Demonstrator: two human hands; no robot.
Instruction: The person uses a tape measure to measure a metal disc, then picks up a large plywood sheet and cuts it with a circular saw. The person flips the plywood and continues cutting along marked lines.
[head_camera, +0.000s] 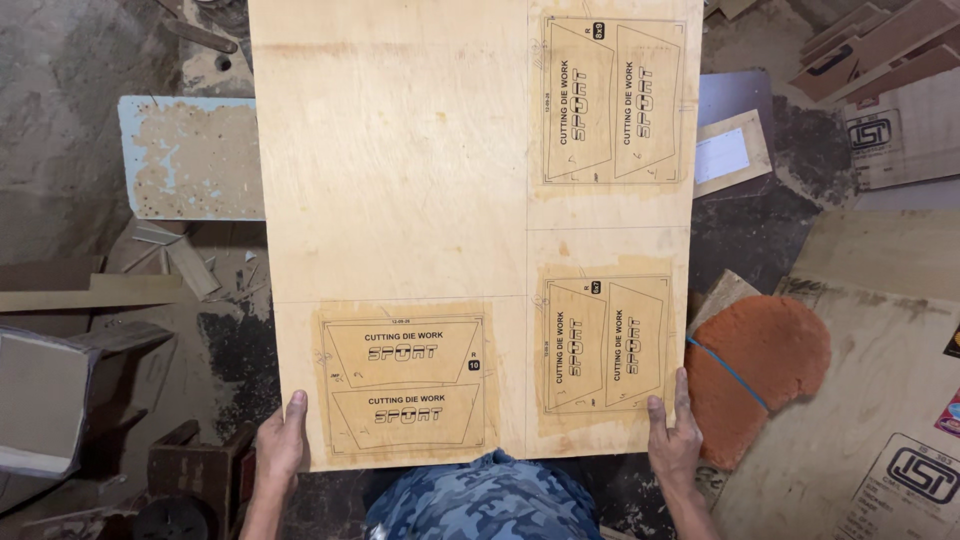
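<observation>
A large pale plywood sheet (400, 170) fills the middle of the head view, held flat in front of me. Three paper templates with printed outlines are glued on it: one at the near left (405, 382), one at the near right (605, 345), one at the far right (613, 100). My left hand (280, 445) grips the sheet's near left corner, thumb on top. My right hand (673, 435) grips its near right corner, fingers on the top face. My knee in blue camouflage cloth (480, 500) shows under the near edge.
An orange-brown cushion with a blue band (760, 370) lies right of the sheet. Flat cardboard and plywood pieces (880, 340) cover the right side. A worn light-blue board (190, 155), wood offcuts (180, 260) and a box (45, 400) lie left on the dirty floor.
</observation>
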